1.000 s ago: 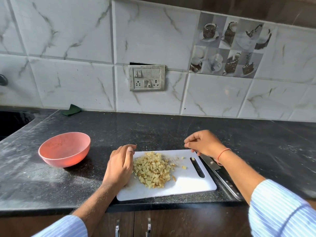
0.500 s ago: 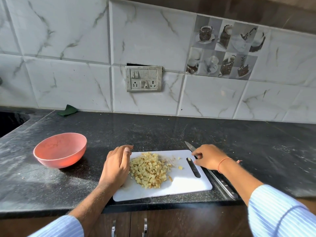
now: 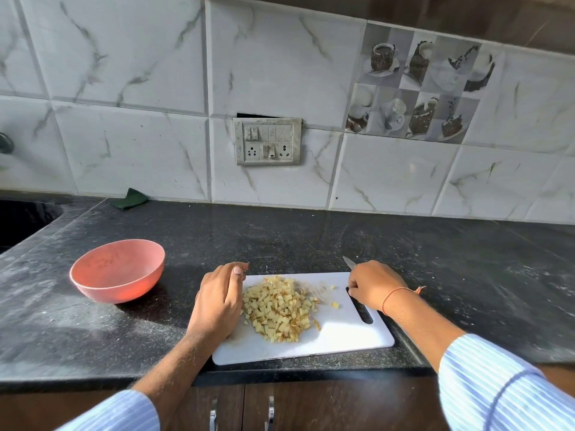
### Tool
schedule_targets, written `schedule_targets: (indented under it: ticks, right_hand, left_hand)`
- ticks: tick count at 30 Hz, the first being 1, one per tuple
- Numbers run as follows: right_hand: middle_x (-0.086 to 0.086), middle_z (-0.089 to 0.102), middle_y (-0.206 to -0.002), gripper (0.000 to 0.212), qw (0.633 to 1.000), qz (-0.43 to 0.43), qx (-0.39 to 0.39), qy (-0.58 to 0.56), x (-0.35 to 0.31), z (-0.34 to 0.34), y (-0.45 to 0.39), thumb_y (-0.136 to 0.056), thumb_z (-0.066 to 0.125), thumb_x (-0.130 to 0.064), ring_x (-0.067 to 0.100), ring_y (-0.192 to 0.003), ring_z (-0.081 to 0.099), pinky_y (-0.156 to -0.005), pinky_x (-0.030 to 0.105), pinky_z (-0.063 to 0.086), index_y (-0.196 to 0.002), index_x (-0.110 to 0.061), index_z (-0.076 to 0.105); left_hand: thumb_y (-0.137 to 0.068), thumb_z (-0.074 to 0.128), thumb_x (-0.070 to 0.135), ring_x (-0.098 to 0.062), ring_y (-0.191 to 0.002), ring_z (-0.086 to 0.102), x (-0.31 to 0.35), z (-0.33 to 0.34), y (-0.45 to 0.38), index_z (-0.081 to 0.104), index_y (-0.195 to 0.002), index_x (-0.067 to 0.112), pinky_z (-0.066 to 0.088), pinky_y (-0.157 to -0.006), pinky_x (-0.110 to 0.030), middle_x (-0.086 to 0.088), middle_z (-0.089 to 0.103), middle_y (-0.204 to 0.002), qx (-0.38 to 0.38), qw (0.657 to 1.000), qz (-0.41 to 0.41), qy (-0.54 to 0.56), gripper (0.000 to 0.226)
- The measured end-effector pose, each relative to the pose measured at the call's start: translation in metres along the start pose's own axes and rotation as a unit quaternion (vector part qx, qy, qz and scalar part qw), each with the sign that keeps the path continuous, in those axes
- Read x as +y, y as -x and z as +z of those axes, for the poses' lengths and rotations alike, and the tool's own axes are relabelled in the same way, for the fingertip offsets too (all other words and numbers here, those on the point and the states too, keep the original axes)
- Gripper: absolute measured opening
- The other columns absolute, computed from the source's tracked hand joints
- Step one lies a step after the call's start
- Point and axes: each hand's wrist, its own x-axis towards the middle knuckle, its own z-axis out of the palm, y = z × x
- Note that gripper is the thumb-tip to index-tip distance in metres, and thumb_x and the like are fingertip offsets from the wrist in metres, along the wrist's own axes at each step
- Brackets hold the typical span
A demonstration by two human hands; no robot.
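A white cutting board [image 3: 339, 337] lies at the counter's front edge with a pile of small diced pale-yellow pieces [image 3: 278, 307] on it. My left hand [image 3: 217, 301] rests on the board's left end, fingers straight and together, its side against the pile. My right hand [image 3: 375, 286] is at the board's right end with its fingers curled down at the handle slot [image 3: 362, 311]. A knife lies beside the board under that hand; only its blade tip [image 3: 348, 262] shows.
An empty pink bowl [image 3: 116, 270] stands on the black counter [image 3: 311, 237] left of the board. A green cloth [image 3: 129, 199] lies by the tiled wall, under a switch panel [image 3: 267, 141]. A dark sink [image 3: 21, 219] opens at far left. Cabinet doors are below.
My right hand came down from above the board's far right corner onto its right end by the slot. My left hand stayed against the pile.
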Motion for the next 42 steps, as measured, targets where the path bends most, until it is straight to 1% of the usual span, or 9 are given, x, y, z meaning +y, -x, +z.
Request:
schedule_targets:
  ticks: [7,12,16,19,21,27,31,35,42]
  right_hand:
    - [0.002,0.072,-0.075,0.017,0.998,0.018,-0.060,0.011,0.001,-0.005,-0.007,-0.083,0.063,-0.010,0.023,-0.067,0.070,-0.068,0.038,0.064,-0.072,-0.013,0.075]
    - [0.003,0.044,-0.063,0.032,0.996,0.007,-0.067,0.051,-0.019,-0.017,0.009,-0.084,0.062,-0.003,0.023,-0.058,0.046,-0.049,0.029,0.040,-0.059,-0.016,0.046]
    - [0.000,0.066,-0.066,0.027,0.995,-0.007,0.019,-0.103,-0.021,-0.017,0.011,-0.089,0.063,-0.011,0.023,-0.065,0.067,-0.070,0.037,0.063,-0.063,-0.018,0.068]
    - [-0.015,0.077,-0.092,0.013,0.957,-0.067,0.040,-0.281,-0.029,-0.029,0.017,-0.091,0.077,-0.023,0.001,-0.087,0.072,-0.083,0.019,0.057,-0.098,-0.032,0.082]
    - [-0.020,0.076,-0.094,0.013,0.946,-0.071,0.053,-0.313,-0.028,-0.038,0.019,-0.090,0.080,-0.024,-0.004,-0.088,0.069,-0.080,0.013,0.052,-0.100,-0.034,0.082]
    - [-0.019,0.068,-0.086,0.007,0.987,0.036,0.043,-0.153,0.023,-0.049,0.020,-0.091,0.078,-0.024,0.009,-0.086,0.067,-0.089,0.028,0.053,-0.087,-0.030,0.078]
    - [-0.011,0.055,-0.054,0.039,0.992,0.096,-0.021,-0.076,0.055,-0.035,0.025,-0.085,0.080,-0.032,0.016,-0.059,0.057,-0.072,0.031,0.057,-0.053,-0.021,0.059]
    - [-0.001,0.075,-0.068,0.026,0.989,0.107,-0.047,-0.086,0.060,-0.023,0.031,-0.078,0.083,-0.046,0.017,-0.069,0.071,-0.073,0.031,0.060,-0.071,-0.021,0.081]
    - [0.000,0.073,-0.075,0.029,0.989,0.126,-0.019,-0.073,0.050,-0.012,0.026,-0.079,0.080,-0.035,0.025,-0.073,0.071,-0.074,0.035,0.061,-0.057,-0.021,0.069]
  left_hand:
    - [-0.108,0.019,0.053,-0.012,-0.109,0.060,0.002,-0.002,0.000,0.071,-0.123,0.022,0.047,-0.100,-0.042,0.008,0.072,-0.113,0.006,1.000,0.001,0.021,0.062]
    - [-0.105,0.022,0.062,0.004,-0.109,0.061,0.001,-0.006,-0.002,0.071,-0.122,0.023,0.048,-0.093,-0.030,0.016,0.071,-0.110,0.007,0.996,-0.023,0.090,0.065]
    - [-0.100,0.021,0.068,0.009,-0.108,0.060,0.005,-0.008,-0.002,0.070,-0.123,0.025,0.043,-0.088,-0.019,0.015,0.070,-0.108,0.008,0.992,-0.037,0.123,0.069]
    - [-0.101,0.021,0.067,0.010,-0.108,0.059,0.005,-0.008,-0.002,0.069,-0.126,0.025,0.043,-0.087,-0.018,0.016,0.070,-0.107,0.003,0.992,-0.038,0.118,0.068]
    - [-0.101,0.021,0.067,0.009,-0.109,0.060,0.004,-0.008,-0.002,0.069,-0.126,0.026,0.043,-0.087,-0.018,0.015,0.070,-0.108,0.005,0.992,-0.037,0.120,0.067]
    - [-0.103,0.023,0.063,0.010,-0.112,0.058,0.004,-0.006,-0.003,0.070,-0.113,0.027,0.042,-0.088,-0.017,0.017,0.070,-0.113,0.003,0.992,-0.039,0.119,0.060]
    - [-0.105,0.024,0.061,0.012,-0.109,0.058,0.002,-0.005,-0.003,0.070,-0.119,0.027,0.041,-0.086,-0.015,0.016,0.070,-0.109,0.003,0.993,-0.037,0.110,0.059]
    - [-0.104,0.023,0.062,0.013,-0.108,0.058,0.002,-0.004,-0.003,0.070,-0.120,0.027,0.040,-0.086,-0.015,0.017,0.070,-0.108,0.003,0.994,-0.038,0.105,0.060]
    - [-0.104,0.023,0.062,0.011,-0.108,0.059,0.003,-0.005,-0.003,0.070,-0.114,0.026,0.041,-0.085,-0.016,0.017,0.070,-0.109,0.010,0.995,-0.035,0.096,0.060]
